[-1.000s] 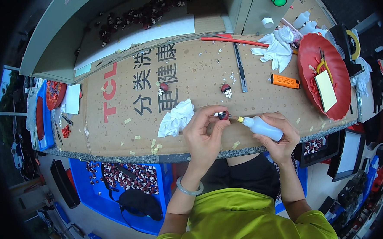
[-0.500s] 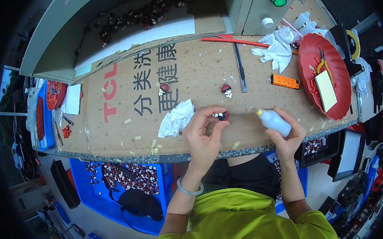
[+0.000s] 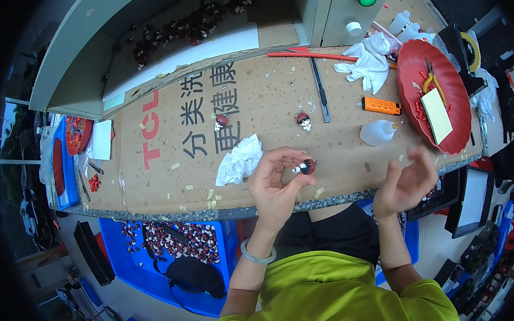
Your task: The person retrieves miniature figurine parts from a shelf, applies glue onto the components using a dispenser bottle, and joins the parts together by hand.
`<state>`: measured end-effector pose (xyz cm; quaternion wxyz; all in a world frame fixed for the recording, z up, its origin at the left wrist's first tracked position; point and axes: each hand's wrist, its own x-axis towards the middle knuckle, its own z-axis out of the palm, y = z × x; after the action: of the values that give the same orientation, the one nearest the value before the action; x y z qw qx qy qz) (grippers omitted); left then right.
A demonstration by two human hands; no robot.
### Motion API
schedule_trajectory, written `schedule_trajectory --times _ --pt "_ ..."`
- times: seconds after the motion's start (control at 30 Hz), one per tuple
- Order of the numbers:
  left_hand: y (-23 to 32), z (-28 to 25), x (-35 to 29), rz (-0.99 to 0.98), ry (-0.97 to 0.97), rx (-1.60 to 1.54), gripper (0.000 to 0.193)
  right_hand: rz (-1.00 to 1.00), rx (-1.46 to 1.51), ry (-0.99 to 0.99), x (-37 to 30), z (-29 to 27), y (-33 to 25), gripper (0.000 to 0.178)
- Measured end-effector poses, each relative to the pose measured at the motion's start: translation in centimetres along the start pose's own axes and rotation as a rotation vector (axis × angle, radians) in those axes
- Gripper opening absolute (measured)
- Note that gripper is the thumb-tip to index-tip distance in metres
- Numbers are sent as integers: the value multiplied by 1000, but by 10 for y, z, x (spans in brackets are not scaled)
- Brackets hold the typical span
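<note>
Between the thumb and fingers of my left hand (image 3: 278, 179) is a small figurine (image 3: 305, 167) with a dark red and black head and a white body. My right hand (image 3: 406, 182) is raised over the table's near edge, fingers apart and nothing in it, slightly blurred. Just beyond it a white squeeze bottle (image 3: 377, 132) with a yellowish tip rests on the cardboard. A crumpled white cloth (image 3: 239, 159) lies left of my left hand. Farther back lie two more small figurines, one at the centre (image 3: 304, 121) and one to the left (image 3: 221, 121).
At the right stands a red scalloped tray (image 3: 407, 88) holding yellow-handled pliers (image 3: 430, 81) and a pale yellow pad (image 3: 436, 116). An orange box-shaped item (image 3: 381, 105) and a dark flat bar (image 3: 321, 93) lie near it. Below the table, a blue bin (image 3: 141, 277) holds many figurines.
The squeeze bottle has left my right hand and now rests on the table. My right hand has moved right and opened. The figurine in my left hand has shifted slightly nearer.
</note>
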<state>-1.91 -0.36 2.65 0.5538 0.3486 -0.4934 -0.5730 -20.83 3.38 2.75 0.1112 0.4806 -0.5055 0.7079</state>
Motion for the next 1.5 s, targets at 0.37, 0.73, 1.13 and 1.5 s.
schedule_trajectory --times 0.37,0.73,1.13,1.5 --pt "-2 -2 -5 -43 -32 -102 54 896 704 -881 0 36 -20 30" --pt "-3 1 8 253 -107 519 55 621 552 -692 -14 46 -16 27" --pt "-6 12 0 249 -71 491 37 539 411 -687 -18 43 -17 23" --pt "-2 12 -2 269 -31 535 32 494 393 -685 -23 48 -19 24"
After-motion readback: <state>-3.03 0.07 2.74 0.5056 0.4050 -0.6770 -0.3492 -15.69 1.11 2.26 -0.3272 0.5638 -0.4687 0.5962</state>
